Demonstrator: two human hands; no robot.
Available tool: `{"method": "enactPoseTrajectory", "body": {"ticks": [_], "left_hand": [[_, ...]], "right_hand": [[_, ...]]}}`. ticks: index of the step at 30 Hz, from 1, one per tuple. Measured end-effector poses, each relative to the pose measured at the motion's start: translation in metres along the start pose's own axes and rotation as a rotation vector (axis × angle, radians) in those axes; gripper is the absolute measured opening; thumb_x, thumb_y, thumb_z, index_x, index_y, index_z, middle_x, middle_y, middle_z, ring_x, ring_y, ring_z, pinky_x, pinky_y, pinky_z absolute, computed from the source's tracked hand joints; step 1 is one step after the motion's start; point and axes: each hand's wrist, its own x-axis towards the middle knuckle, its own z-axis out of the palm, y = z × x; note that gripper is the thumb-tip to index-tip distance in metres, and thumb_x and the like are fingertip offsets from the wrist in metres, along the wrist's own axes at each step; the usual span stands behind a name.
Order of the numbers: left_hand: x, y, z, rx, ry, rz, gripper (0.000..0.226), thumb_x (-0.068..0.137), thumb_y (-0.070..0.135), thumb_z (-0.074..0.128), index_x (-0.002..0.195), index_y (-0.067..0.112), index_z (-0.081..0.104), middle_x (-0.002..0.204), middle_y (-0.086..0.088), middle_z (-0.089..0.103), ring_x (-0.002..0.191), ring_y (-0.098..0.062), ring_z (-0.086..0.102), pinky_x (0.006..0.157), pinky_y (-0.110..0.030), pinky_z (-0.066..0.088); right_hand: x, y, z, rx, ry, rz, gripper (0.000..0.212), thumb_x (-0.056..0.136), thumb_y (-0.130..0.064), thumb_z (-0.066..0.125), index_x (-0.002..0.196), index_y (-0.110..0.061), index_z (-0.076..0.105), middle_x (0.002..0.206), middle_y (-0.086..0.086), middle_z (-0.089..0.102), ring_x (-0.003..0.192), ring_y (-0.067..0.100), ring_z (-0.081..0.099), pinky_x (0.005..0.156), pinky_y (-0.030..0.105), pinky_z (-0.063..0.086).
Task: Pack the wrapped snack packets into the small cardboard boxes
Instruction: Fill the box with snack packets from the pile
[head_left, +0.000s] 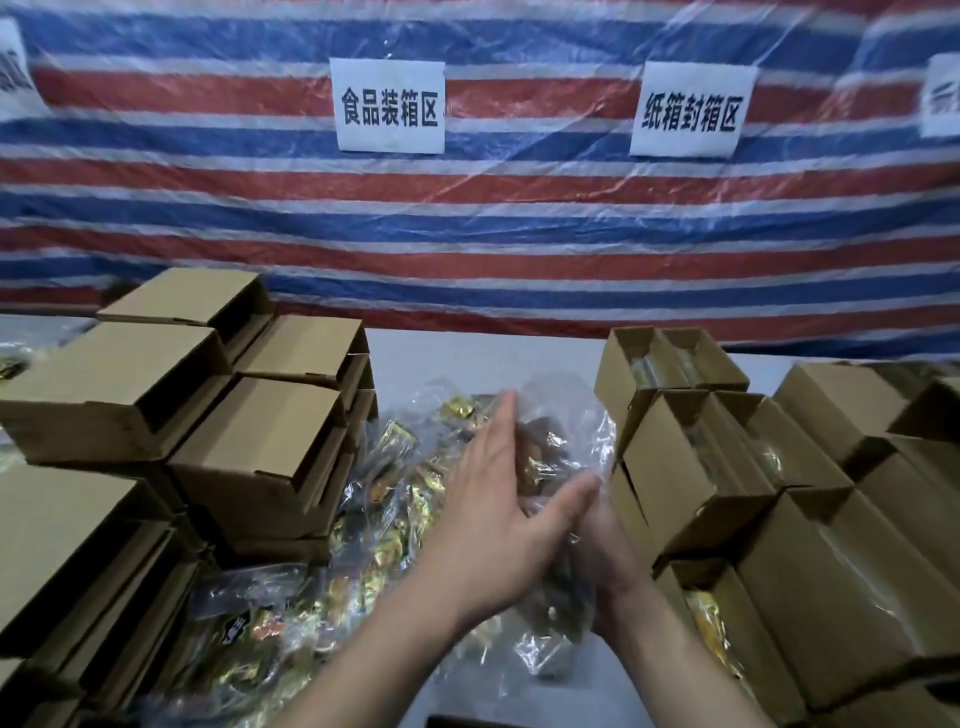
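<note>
Striped red-white-blue tarp (519, 234) fills the upper frame with two white paper signs (390, 106) taped on, above a white table (483, 358) with stacked empty cardboard boxes (260, 441) at left and filled boxes (727, 467) at right. Loose snack packets (395, 499) in clear wrap are piled at centre between the stacks. Left hand (498, 514), fingers straight and together, lies flat against a held bundle of packets (550, 452) at centre frame; right hand (608, 566) is under the bundle, mostly hidden, so can't tell its grip.
</note>
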Motion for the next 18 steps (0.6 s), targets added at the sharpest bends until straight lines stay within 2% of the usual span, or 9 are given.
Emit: {"method": "enactPoseTrajectory", "body": {"ticks": [1,2,4,8,10,12,13,15,18], "left_hand": [[0.004,0.002,0.001,-0.032,-0.005,0.007,0.104,0.066,0.098,0.025,0.152,0.047,-0.001,0.161,0.024,0.008,0.147,0.004,0.007,0.121,-0.033,0.012],[0.007,0.004,0.002,-0.060,0.001,0.011,0.100,0.069,0.095,0.027,0.153,0.044,0.009,0.160,0.022,0.016,0.146,0.003,0.014,0.121,-0.032,0.016],[0.015,0.009,0.003,-0.111,0.025,-0.016,0.093,0.073,0.086,0.031,0.152,0.039,0.024,0.158,0.017,0.028,0.143,0.000,0.025,0.121,-0.034,0.023],[0.024,0.014,0.004,-0.232,0.016,-0.110,0.084,0.075,0.078,0.038,0.146,0.034,0.038,0.148,0.010,0.046,0.132,-0.006,0.044,0.112,-0.032,0.035],[0.028,0.013,0.002,-0.274,0.030,-0.136,0.072,0.081,0.071,0.045,0.141,0.032,0.042,0.133,0.008,0.057,0.119,-0.007,0.054,0.105,-0.032,0.043],[0.031,0.014,-0.001,-0.301,0.043,-0.160,0.061,0.088,0.063,0.052,0.139,0.031,0.043,0.115,0.011,0.062,0.103,-0.002,0.060,0.089,-0.026,0.049],[0.032,0.014,-0.002,-0.297,0.051,-0.166,0.056,0.090,0.059,0.054,0.136,0.031,0.045,0.109,0.013,0.061,0.098,0.000,0.060,0.083,-0.023,0.048],[0.034,0.017,-0.003,-0.233,0.081,-0.144,0.043,0.090,0.056,0.057,0.125,0.032,0.048,0.102,0.014,0.060,0.092,0.001,0.059,0.078,-0.023,0.048],[0.034,0.024,-0.005,-0.176,0.119,-0.091,0.027,0.091,0.053,0.059,0.102,0.031,0.049,0.093,0.011,0.061,0.081,-0.001,0.059,0.070,-0.025,0.046]], "right_hand": [[-0.002,0.000,-0.002,-0.017,0.013,-0.007,0.052,0.099,-0.061,0.039,0.131,-0.028,0.064,0.134,0.003,0.063,0.126,0.019,0.058,0.093,0.029,0.053],[-0.004,0.001,-0.006,-0.011,0.016,-0.009,0.055,0.098,-0.064,0.038,0.131,-0.029,0.064,0.136,0.002,0.062,0.129,0.018,0.056,0.095,0.029,0.051],[-0.008,0.002,-0.012,0.085,-0.043,0.014,0.065,0.099,-0.066,0.025,0.139,-0.026,0.058,0.144,0.005,0.055,0.136,0.021,0.048,0.104,0.034,0.046],[-0.012,-0.007,-0.017,0.075,-0.123,-0.005,0.066,0.096,-0.062,0.036,0.144,-0.020,0.051,0.148,0.010,0.050,0.139,0.027,0.044,0.114,0.044,0.037],[-0.017,-0.009,-0.016,0.054,-0.193,0.008,0.075,0.086,-0.062,0.060,0.144,-0.016,0.051,0.147,0.015,0.051,0.136,0.032,0.047,0.112,0.049,0.039],[-0.019,-0.013,-0.022,0.060,-0.214,0.059,0.094,0.061,-0.064,0.084,0.137,-0.015,0.059,0.141,0.017,0.056,0.130,0.035,0.054,0.107,0.052,0.044],[-0.019,-0.013,-0.024,-0.012,-0.224,0.061,0.091,0.054,-0.064,0.087,0.131,-0.019,0.065,0.136,0.016,0.060,0.125,0.033,0.058,0.103,0.050,0.048],[-0.019,-0.013,-0.022,-0.169,-0.236,0.059,0.071,0.054,-0.056,0.092,0.115,-0.023,0.075,0.119,0.011,0.071,0.110,0.027,0.068,0.092,0.042,0.056],[-0.016,-0.012,-0.014,-0.249,-0.161,0.090,0.062,0.050,-0.041,0.098,0.100,-0.010,0.079,0.101,0.019,0.073,0.094,0.028,0.071,0.090,0.043,0.054]]}}
